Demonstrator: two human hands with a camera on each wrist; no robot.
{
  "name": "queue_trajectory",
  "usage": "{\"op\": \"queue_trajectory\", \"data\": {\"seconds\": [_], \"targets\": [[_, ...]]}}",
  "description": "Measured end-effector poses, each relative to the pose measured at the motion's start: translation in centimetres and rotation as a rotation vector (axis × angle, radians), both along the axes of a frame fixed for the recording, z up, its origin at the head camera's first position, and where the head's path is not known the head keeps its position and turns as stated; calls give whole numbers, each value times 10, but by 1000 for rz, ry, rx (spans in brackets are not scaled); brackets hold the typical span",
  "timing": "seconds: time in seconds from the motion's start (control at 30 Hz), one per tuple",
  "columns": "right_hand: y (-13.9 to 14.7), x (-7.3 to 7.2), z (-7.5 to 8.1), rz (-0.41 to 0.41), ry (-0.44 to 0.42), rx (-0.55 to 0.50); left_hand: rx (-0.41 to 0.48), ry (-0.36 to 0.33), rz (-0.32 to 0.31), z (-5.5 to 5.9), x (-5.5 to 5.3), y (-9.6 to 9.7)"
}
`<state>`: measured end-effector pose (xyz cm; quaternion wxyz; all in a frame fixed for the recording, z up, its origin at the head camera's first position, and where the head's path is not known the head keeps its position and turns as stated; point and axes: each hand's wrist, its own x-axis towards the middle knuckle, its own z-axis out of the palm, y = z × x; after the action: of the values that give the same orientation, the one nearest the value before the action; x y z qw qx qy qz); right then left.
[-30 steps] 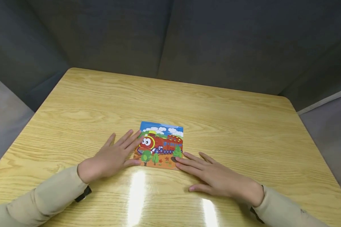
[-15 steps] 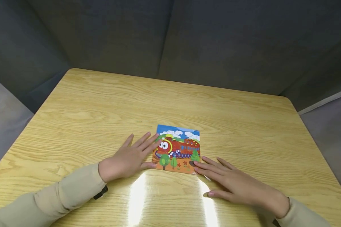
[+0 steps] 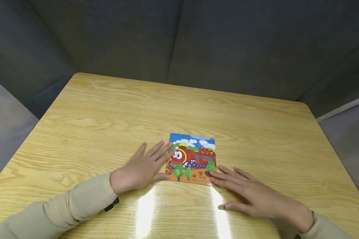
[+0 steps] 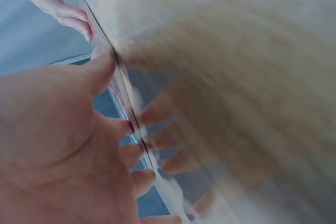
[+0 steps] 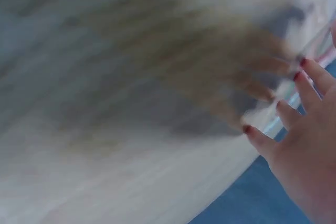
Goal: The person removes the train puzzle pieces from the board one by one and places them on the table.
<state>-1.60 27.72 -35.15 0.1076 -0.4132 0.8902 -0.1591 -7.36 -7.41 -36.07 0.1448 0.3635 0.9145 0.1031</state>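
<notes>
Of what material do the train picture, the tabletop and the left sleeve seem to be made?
Train picture: probably printed card or thin board; flat with straight edges, finish uncertain. Tabletop: wood or wood-look laminate, glossy, given grain pattern and bright reflections. Left sleeve: apparently matte cloth, judging by soft creases; fibre unclear.

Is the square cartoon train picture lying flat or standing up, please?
Lying flat: the head view shows the square, colourful train picture face up on the yellow wood-grain table.

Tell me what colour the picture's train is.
The train is mostly red with yellow trim, clearest in the head view.
</notes>
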Motion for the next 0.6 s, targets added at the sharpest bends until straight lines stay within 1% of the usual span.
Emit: {"op": "queue_trajectory", "data": {"seconds": [0.07,0.13,0.17,0.2,0.33,0.4,0.47,0.53,0.6], "targets": [[-1,-4,3,-16,-17,-49,5,10,-11,1,0,0],[-4,-11,7,-66,-47,-111,17,23,-30,3,-1,1],[-7,-16,8,-106,-59,-146,20,32,-46,4,-1,2],[-10,-21,9,-154,-85,-194,26,38,-65,5,-2,4],[-24,-49,9,-398,-161,-335,39,62,-156,9,-7,17],[-31,-63,6,-511,-211,-369,35,73,-191,9,-11,26],[-37,-73,4,-601,-248,-358,21,77,-208,9,-14,34],[-41,-81,1,-651,-281,-346,-4,64,-208,8,-18,41],[-44,-87,-2,-683,-304,-337,-26,35,-200,7,-20,45]]}}
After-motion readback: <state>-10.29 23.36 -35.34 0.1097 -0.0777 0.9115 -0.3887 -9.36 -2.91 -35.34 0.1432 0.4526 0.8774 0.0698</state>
